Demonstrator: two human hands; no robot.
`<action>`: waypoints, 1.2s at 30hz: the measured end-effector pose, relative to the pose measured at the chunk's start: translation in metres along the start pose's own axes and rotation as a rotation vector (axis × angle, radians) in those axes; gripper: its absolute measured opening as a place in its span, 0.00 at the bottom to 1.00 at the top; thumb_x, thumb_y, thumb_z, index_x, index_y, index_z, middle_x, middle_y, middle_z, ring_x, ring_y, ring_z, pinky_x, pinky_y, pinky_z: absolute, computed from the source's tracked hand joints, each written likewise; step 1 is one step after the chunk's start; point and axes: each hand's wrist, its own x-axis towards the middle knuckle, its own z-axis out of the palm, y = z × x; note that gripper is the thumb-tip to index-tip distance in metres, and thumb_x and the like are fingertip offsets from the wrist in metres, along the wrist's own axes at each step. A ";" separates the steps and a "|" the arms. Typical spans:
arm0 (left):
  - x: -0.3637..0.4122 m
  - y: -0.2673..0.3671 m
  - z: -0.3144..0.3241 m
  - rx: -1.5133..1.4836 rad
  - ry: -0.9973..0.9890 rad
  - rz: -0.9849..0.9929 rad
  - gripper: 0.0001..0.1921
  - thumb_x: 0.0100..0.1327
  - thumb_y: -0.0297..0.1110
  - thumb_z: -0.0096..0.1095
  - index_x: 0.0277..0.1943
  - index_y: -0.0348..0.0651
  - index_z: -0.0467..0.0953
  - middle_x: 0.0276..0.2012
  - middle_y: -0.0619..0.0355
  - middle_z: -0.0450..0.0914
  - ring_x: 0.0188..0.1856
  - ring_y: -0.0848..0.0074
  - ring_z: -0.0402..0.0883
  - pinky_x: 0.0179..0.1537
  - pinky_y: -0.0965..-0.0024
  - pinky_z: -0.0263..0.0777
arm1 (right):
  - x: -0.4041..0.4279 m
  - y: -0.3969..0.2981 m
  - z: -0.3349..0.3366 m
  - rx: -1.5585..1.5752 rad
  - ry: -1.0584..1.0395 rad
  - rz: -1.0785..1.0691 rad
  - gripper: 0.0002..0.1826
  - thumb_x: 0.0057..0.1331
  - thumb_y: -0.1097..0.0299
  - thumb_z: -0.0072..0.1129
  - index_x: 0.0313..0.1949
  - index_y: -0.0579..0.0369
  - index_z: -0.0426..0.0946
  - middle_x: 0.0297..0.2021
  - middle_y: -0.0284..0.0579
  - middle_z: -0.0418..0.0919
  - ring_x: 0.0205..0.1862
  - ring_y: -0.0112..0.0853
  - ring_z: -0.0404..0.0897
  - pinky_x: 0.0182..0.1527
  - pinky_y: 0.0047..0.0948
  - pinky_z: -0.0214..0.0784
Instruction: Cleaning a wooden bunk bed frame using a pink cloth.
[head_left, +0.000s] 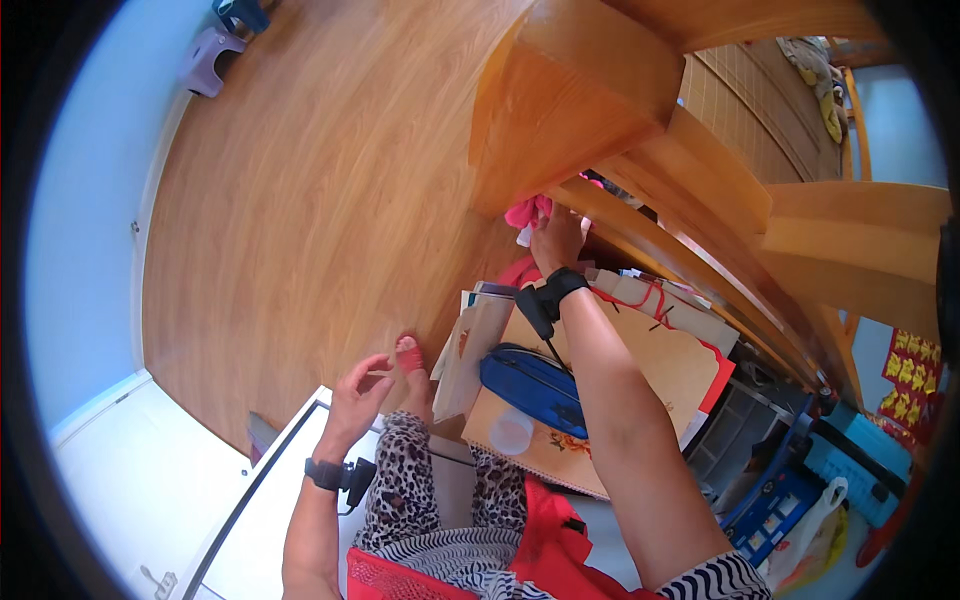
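My right hand (557, 238) reaches forward beside the wooden bed frame (585, 105), with its fingers closed on a bright pink cloth (529, 213). A small white piece hangs just under the cloth; what it is I cannot tell. Below that arm a blue zipped pencil case (529, 386) lies on a tan spiral-bound pad (637, 360). A round translucent lid (511, 431) rests near the pad's front edge. Off to the left, my left hand (358, 401) hovers with curled fingers apart and nothing in them. Black straps with small devices circle both wrists.
Papers and folders (469, 345) stick out left of the pad. A white door (285, 510) stands by my left arm. At the right are a turquoise plastic box (862, 457) and a plastic bag (814, 532). A purple stool (210, 64) stands on the wooden floor (300, 210) by the wall.
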 end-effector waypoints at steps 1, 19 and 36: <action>-0.001 0.002 -0.004 0.005 0.005 -0.006 0.17 0.65 0.26 0.58 0.57 0.37 0.72 0.48 0.55 0.80 0.47 0.74 0.81 0.49 0.73 0.74 | -0.001 0.000 0.001 0.026 -0.026 -0.004 0.26 0.58 0.70 0.58 0.58 0.51 0.68 0.54 0.55 0.74 0.57 0.49 0.71 0.61 0.53 0.54; 0.099 -0.066 -0.235 -0.045 -0.056 0.026 0.14 0.66 0.26 0.58 0.52 0.33 0.75 0.42 0.54 0.81 0.41 0.74 0.82 0.44 0.72 0.77 | -0.055 0.019 -0.007 0.041 -0.139 0.028 0.22 0.54 0.72 0.65 0.50 0.49 0.77 0.45 0.54 0.76 0.49 0.50 0.74 0.54 0.42 0.67; 0.088 -0.111 -0.426 -0.044 0.166 -0.439 0.10 0.65 0.26 0.55 0.49 0.38 0.73 0.35 0.53 0.80 0.29 0.73 0.82 0.28 0.72 0.78 | 0.011 -0.231 -0.084 1.271 0.357 0.683 0.13 0.65 0.73 0.60 0.50 0.57 0.79 0.45 0.34 0.80 0.46 0.20 0.76 0.53 0.23 0.68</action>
